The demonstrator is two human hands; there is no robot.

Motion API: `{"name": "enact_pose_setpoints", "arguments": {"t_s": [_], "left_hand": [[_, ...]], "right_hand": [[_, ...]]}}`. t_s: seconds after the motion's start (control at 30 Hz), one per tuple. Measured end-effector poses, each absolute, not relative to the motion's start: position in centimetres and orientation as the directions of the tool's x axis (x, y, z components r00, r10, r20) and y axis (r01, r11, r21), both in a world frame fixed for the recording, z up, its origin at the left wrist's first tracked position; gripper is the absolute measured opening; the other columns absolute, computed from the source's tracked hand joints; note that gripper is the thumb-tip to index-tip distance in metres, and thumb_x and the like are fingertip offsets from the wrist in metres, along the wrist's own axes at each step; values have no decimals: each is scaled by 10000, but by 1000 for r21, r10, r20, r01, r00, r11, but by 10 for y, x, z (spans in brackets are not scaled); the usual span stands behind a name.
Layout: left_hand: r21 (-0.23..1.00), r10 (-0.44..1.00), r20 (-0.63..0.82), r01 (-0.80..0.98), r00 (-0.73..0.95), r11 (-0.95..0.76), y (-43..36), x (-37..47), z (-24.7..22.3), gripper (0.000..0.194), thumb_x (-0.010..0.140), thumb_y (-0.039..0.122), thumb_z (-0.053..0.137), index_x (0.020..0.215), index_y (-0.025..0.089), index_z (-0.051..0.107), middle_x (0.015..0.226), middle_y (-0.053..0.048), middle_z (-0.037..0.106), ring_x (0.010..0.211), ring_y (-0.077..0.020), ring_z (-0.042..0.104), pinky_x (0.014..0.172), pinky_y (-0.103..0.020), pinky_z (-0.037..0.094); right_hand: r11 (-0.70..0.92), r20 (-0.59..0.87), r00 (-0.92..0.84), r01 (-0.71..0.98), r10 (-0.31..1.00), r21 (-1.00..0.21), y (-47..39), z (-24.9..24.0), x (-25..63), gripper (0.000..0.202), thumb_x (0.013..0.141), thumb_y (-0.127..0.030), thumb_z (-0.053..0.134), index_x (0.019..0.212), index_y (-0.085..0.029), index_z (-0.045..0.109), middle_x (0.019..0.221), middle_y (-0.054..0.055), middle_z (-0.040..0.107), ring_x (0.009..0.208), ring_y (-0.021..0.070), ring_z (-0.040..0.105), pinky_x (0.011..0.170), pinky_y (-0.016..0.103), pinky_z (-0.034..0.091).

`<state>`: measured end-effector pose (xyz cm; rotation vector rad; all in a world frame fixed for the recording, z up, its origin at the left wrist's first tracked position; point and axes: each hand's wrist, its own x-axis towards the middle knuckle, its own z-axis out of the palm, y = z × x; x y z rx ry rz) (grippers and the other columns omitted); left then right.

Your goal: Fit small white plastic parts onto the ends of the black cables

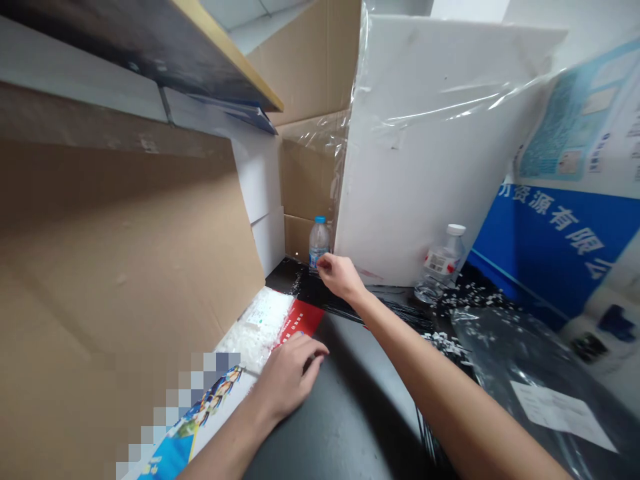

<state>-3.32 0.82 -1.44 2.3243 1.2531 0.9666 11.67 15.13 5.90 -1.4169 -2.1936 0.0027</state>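
My right hand [343, 275] is stretched out toward the back of the table, its fingers pinched together. Whatever may be between the fingertips is too small to make out. Just behind it stands a clear plastic bottle [319, 239] with a blue cap, partly covered by the hand. Nearer to me, my left hand [290, 370] is low over the dark tabletop [340, 413], thumb and forefinger apart with nothing seen between them. Beside it lie a clear plastic bag of white bits [257, 327] and a red printed sheet [306, 319]. Thin black strips [395, 312] lie beyond my right forearm.
A clear bottle with a white cap [440, 267] stands at the right among scattered white scraps [445, 345]. A black plastic bag [525, 353] lies nearer. Cardboard [125, 240] walls the left side, under a shelf [210, 47]. A white board [430, 147] stands behind.
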Motion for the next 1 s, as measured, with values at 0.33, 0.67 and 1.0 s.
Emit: {"name": "enact_pose_setpoints", "arguments": {"t_s": [0.33,0.67,1.0], "left_hand": [[840,953,278,450,123,-303,12,-38,-10,233,852,357,543,897,187,696,817,-34,721,560,-139,575,565,-260,456],[982,982,160,83,104,-169,3,-15,-9,363,727,468,663,906,153,673,854,-80,719,610,-143,582,520,-250,456],[992,979,24,-129,201,2,3,2,-17,499,630,491,772,945,124,654,878,-87,710,587,-107,563,586,-264,480]], "right_hand": [[639,704,-558,745,439,191,46,201,128,297,905,-18,387,995,-119,651,1006,93,642,1098,206,510,907,336,443],[6,246,-70,968,967,250,-53,137,157,254,772,41,542,857,-137,702,843,183,682,913,305,635,715,359,491],[185,-85,-189,981,978,-48,-40,54,183,363,854,-237,557,1209,-201,625,1064,115,719,964,247,688,744,302,488]]}}
